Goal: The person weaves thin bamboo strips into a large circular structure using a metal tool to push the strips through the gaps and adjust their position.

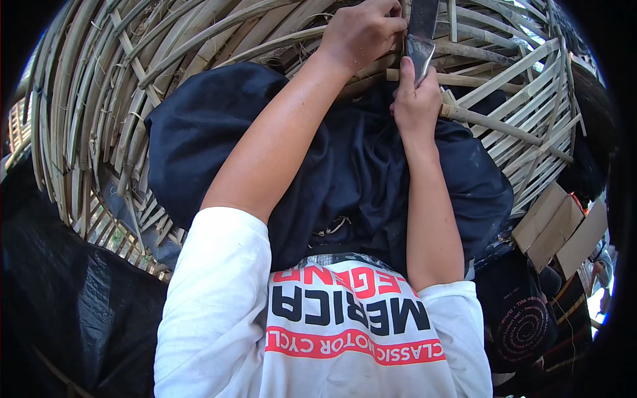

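Observation:
My right hand [418,106] is wrapped round the handle of a large knife [423,20], its thumb lying along the grip. The dark, broad blade points away from me and runs out of the top of the view. Just left of the blade, my left hand [365,34] is closed with its fingers curled together. Whatever it pinches is hidden by the fingers. Both hands are beyond my knees, over split bamboo strips [458,50]. Dark cloth [358,152] covers my lap below them.
Woven bamboo slats [79,99] curve around me on the left, with more lattice [531,126] on the right. An opened cardboard box [547,222] stands at the right. Black sheeting [73,298] hangs at the lower left. A black item with a round print [521,325] lies at lower right.

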Available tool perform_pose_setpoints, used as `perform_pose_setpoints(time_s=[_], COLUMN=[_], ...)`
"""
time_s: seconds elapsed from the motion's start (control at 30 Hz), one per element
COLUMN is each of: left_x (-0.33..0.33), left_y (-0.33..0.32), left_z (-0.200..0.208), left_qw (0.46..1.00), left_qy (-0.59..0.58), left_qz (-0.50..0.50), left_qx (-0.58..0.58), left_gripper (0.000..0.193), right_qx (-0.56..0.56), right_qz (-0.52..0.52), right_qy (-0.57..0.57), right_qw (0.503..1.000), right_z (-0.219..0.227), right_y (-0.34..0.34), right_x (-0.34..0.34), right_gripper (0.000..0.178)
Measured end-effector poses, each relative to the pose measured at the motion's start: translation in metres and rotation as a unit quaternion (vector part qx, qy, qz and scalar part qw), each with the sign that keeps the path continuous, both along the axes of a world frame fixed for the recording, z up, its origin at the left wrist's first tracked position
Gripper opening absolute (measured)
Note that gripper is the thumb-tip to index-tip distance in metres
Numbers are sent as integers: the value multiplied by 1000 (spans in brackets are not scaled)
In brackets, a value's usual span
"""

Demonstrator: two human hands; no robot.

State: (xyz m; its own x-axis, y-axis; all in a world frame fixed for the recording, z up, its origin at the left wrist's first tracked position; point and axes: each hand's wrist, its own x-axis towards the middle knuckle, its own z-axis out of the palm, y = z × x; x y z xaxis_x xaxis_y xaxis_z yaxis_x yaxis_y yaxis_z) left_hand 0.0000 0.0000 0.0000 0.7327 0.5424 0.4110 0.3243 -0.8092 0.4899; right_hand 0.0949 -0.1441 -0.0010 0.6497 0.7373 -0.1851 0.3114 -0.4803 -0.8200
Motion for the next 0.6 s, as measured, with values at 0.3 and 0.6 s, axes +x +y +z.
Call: perform_pose_setpoints(time_s=[0.3, 0.6], left_x=[10, 6], left_y=[0, 4], left_z=[-15, -13], left_qw=[994, 994], left_qy=[-38, -30], left_qz=[66, 47], left_qx=[84, 99], left_gripper=[10, 6], right_qx=[79, 42], right_qz=[-52, -10], right_qy=[159, 82], right_qw=[983, 996], right_z=[29, 17], right_y=[6, 6], right_x=[-6, -5], right_gripper=[39, 40])
